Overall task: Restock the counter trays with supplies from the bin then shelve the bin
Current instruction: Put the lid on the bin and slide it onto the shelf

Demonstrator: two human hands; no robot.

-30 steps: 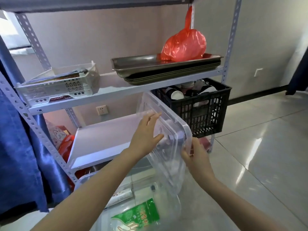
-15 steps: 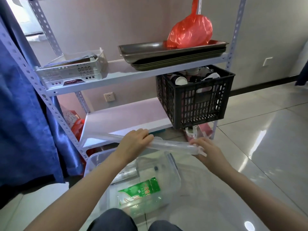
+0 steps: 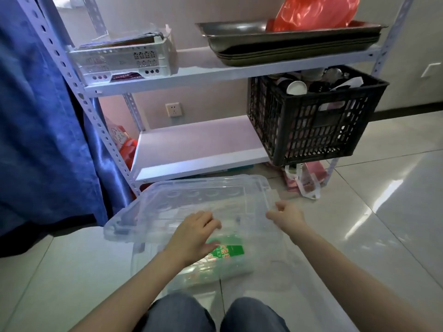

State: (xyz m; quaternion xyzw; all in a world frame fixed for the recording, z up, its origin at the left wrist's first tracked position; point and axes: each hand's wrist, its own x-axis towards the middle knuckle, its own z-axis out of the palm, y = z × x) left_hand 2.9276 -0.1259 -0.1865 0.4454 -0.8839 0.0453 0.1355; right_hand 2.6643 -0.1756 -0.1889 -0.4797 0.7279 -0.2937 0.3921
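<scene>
The left hand [image 3: 194,233] is lying palm-down, fingers spread, on the clear lid [image 3: 191,207]. The right hand [image 3: 286,216] is pinching the lid's right edge with curled fingers. The lid is sitting over the clear bin [image 3: 143,257], which is resting on the tiled floor [image 3: 383,212] in front of the shelf rack [image 3: 191,149]. A green packet [image 3: 225,252] is showing through the plastic. A black crate [image 3: 311,123] is occupying the lower shelf's right end; metal trays [image 3: 287,41] are stacked above.

red bag [image 3: 314,13] cut off by top edge, crate [image 3: 316,121] contents indistinct, green packet [image 3: 227,251] print blurred
</scene>
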